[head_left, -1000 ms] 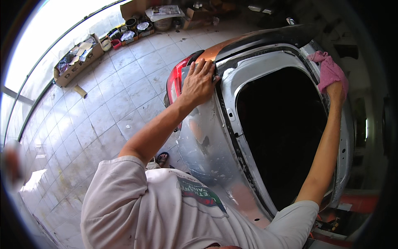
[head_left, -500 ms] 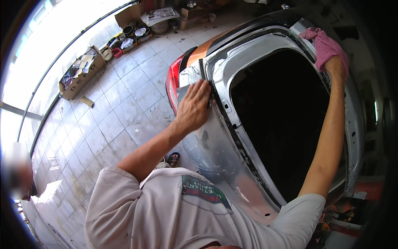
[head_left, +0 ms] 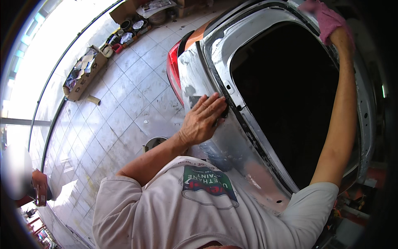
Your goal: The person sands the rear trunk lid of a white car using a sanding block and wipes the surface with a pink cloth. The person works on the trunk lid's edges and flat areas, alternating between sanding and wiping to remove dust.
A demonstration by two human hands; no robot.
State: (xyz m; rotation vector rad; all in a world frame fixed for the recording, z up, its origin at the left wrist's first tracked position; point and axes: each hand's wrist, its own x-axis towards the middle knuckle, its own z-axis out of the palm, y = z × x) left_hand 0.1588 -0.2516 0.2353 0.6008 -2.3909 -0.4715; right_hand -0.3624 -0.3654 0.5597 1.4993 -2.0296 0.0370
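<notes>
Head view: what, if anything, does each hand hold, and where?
Right hand: pink cloth, exact grip hidden. Left hand: dark flat piece, middle under the fingers, against the car body.

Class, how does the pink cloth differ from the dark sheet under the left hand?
Colour: the cloth is pink, the sheet dark grey.
Shape: the cloth is bunched; the sheet looks flat.
Placing: the cloth covers much of the right hand; the left hand lies over the sheet.
Both touch a hand.

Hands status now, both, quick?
Left hand: open, fingers extended over a dark sheet on the car's grey body panel.
Right hand: closed, holding a pink cloth; fingers hidden by it.
</notes>
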